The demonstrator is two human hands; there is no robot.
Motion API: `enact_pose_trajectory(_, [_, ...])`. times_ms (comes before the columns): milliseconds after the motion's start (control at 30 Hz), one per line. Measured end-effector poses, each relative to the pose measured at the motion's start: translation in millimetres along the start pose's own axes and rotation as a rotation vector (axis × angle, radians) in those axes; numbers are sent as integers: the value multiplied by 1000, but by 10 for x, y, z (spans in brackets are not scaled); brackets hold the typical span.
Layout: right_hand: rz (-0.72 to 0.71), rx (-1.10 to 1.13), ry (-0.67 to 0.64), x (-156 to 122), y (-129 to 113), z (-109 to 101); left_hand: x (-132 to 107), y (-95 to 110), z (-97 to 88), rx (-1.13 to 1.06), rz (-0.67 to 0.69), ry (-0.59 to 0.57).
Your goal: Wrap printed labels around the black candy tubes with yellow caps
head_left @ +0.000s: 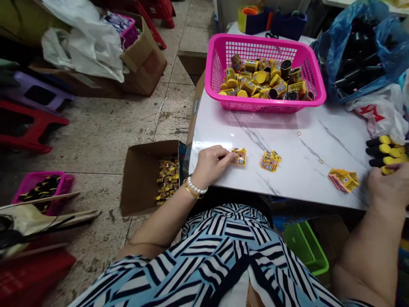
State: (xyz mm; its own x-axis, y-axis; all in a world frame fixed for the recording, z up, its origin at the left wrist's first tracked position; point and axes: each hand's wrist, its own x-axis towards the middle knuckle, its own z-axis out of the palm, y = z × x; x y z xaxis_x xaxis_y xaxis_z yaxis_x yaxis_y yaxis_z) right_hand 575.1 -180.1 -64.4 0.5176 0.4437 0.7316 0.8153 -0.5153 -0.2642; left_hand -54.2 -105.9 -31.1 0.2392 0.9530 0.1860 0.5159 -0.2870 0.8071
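Wrapper (pixel 242 156) in front of the pink basket (pixel 265 102) was pinched in the left hand (pixel 213 164); right of that basket, the right hand (pixel 389 185) met yellow-tipped cylinders (pixel 377 151), grip impossible to tell.

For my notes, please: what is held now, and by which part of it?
The left grip holds a yellow wrapper by its left edge; whether the right grip holds anything cannot be told.
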Motion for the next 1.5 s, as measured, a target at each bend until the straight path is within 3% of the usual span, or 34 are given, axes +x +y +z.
enact_pose_trajectory(100, [-44, -31, -24, -83, -510, -349, -21, -24, -55, -14, 0, 16])
enact_pose_trajectory(167, [-217, 71, -30, -251, -1075, -610, -21, -9, -56, -55, -8, 7])
enact_pose_trajectory(233, [-421, 201, -138, -490, -1705, -795, -15, 22, -30, -115, -17, -7])
enact_pose_trajectory(333, [-540, 397, -299, -862, -2454, -820, -13, 66, 33, -239, -67, 19])
enact_pose_trajectory(400, [-574, 450, -397, -1039, -2696, -717, -17, 71, 62, -323, -114, 52])
enact_pose_trajectory(467, [-581, 465, -459, -1132, -2762, -618, -17, 48, 65, -348, -136, 66])
enact_pose_trajectory(567, [-571, 458, -415, -1179, -2740, -632, 0, -30, 18, -285, -110, 111])
enact_pose_trajectory(667, [-575, 482, -347, -1259, -2782, -869, 25, -100, -33, -132, -19, 131])
enact_pose_trajectory(800, [-621, 583, -418, -1510, -2979, -1214, 8, -104, 8, 192, 203, -15])
enact_pose_trajectory(900, [-616, 657, -449, -1687, -3105, -1332, -40, -74, 63, 296, 222, -71])
enact_pose_trajectory(1067, [-604, 771, -474, -1823, -3203, -1395, -18, -123, -12, 180, 196, -28])
enact_pose_trajectory(1200, [-634, 843, -503, -1908, -3234, -1384, 107, -173, -93, 230, 271, -165])
enact_pose_trajectory(1333, [-628, 870, -572, -2017, -3249, -1392, 163, -122, -103, 331, 230, -240])
enact_pose_trajectory(1400, [-574, 923, -601, -2066, -3270, -1446, 134, -63, -98, 281, 190, -188])
enact_pose_trajectory(1500, [-396, 1010, -737, -2134, -3353, -1550, 27, 67, -51, 39, 82, -21])
